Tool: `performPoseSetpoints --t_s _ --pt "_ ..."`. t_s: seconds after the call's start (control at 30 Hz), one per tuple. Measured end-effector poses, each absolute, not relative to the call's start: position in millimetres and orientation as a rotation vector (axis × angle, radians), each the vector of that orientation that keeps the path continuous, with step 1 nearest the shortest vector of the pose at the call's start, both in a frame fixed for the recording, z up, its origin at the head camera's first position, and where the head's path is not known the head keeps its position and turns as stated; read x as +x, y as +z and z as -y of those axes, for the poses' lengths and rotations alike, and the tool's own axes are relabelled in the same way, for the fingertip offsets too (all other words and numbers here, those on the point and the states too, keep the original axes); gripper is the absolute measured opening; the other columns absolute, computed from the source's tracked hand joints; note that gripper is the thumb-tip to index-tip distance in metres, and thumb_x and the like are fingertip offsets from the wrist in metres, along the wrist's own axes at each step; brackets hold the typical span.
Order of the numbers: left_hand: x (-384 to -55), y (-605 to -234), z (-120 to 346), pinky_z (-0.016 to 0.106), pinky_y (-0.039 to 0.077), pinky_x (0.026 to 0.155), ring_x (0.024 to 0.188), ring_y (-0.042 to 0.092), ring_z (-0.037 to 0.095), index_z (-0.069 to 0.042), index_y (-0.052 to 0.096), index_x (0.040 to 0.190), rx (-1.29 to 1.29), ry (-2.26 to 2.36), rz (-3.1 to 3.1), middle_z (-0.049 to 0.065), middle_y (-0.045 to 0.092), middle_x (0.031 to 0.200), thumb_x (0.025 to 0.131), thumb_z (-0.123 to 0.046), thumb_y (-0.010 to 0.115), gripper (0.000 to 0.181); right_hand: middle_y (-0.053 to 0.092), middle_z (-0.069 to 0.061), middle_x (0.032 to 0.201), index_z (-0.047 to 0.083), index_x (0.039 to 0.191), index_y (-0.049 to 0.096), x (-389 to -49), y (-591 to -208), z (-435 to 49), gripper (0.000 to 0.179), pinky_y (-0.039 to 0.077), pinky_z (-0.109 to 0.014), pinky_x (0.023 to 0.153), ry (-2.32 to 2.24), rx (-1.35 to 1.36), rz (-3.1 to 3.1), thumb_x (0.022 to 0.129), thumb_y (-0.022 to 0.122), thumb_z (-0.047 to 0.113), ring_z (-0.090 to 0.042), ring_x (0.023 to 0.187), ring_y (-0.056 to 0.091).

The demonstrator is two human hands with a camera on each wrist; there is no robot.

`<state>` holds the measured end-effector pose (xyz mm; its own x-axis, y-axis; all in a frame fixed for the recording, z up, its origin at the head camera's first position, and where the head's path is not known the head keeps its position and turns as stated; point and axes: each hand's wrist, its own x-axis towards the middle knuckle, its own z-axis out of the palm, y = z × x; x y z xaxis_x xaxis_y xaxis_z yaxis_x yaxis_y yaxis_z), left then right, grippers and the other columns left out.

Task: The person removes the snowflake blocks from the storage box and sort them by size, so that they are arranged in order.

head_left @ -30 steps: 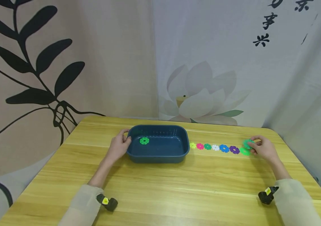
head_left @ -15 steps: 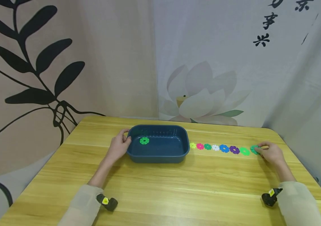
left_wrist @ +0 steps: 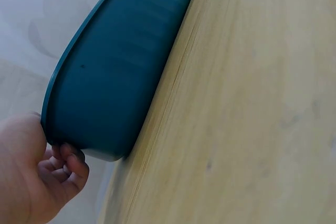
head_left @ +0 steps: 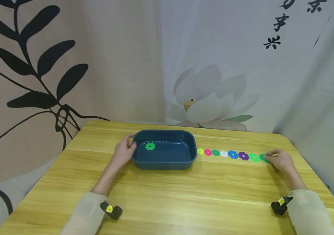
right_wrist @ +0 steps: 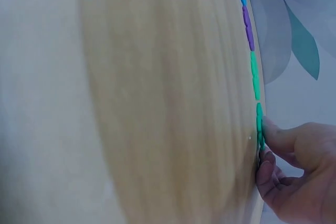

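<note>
My left hand (head_left: 124, 151) grips the left rim of a dark blue plastic basin (head_left: 164, 165), thumb over the edge and fingers curled beneath it, as the left wrist view shows. One green snowflake disc (head_left: 150, 146) lies inside the basin. To the basin's right runs a row of coloured discs, ending in a purple disc (head_left: 243, 156), a light green disc (head_left: 254, 157) and a teal-green disc (head_left: 263, 158). My right hand (head_left: 281, 160) pinches that last disc by its right side, down at the table. In the right wrist view the teal-green disc (right_wrist: 259, 119) lies flat, close to its light green neighbour.
The row also has a yellow disc (head_left: 200, 151) beside the basin, then a pink disc (head_left: 208, 152), a green disc (head_left: 215, 152), a white disc (head_left: 224, 153) and a blue disc (head_left: 233, 154). Behind the wooden table (head_left: 184, 199) hangs a printed curtain (head_left: 125, 65).
My right hand has carried the teal-green disc from above the light green one down to the table at its right, then slid it slightly left. The left hand and basin have stayed put.
</note>
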<state>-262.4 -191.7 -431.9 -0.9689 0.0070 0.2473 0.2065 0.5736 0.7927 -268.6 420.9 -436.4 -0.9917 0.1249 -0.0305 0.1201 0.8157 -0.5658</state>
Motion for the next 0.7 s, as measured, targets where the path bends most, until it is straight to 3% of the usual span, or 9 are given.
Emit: performPoseSetpoints --t_s 0.23,0.7 --pt "-263 -432 192 0.026 0.036 0.052 0.056 0.043 0.015 0.007 0.048 0.140 -0.186 -1.350 2.588 0.003 0.047 0.068 0.101 -0.005 0.052 0.041 0.061 -0.033 0.108 -0.011 0.113 0.059 -268 -436 -420 0.044 0.044 -0.034 0.068 0.936 -0.233 2.978 0.098 0.066 0.029 -0.036 0.089 0.057" --pt "-262 -432 192 0.027 0.038 0.054 0.058 0.045 0.016 0.007 0.049 0.140 -0.183 -1.328 2.591 0.004 0.050 0.070 0.101 -0.006 0.053 0.041 0.056 -0.040 0.117 -0.014 0.122 0.054 -264 -430 -399 0.048 0.047 -0.039 0.069 0.937 -0.188 2.881 0.105 0.053 0.031 -0.047 0.098 0.058"
